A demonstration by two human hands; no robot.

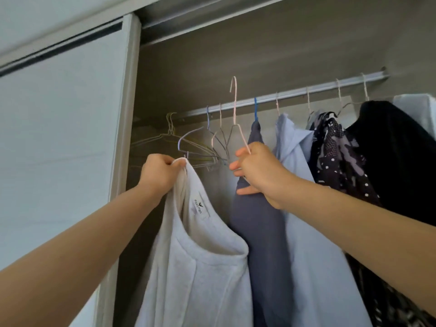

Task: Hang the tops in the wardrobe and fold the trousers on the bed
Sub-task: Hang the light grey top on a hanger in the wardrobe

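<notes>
I see my left hand (pixel 160 172) bunched tight on the neckline of a pale grey, fleecy-lined sweatshirt (pixel 200 267). The soft knit hangs from that grip in front of the open wardrobe, at its left end, and is not on any hanger. A small white woven label (pixel 199 207) inside the collar carries dark lettering under a little logo. It looks like "Fostfish", though I cannot read it for certain.

My right hand (pixel 257 171), apart from the left, has its fingers curled round the shoulder wire of a thin pale pink wire hanger (pixel 234 107). The hook stands above the ribbed silvery metal rail (pixel 306 90) and is not caught on it.

On the rail hang a smooth navy top (pixel 262 232), a crisp light blue shirt (pixel 306 232), a dark blouse with white dots (pixel 339 161) and a black garment (pixel 396 149). A tangle of bare wire hangers (pixel 188 142) sits at the left end, beside the white sliding door (pixel 59 138).
</notes>
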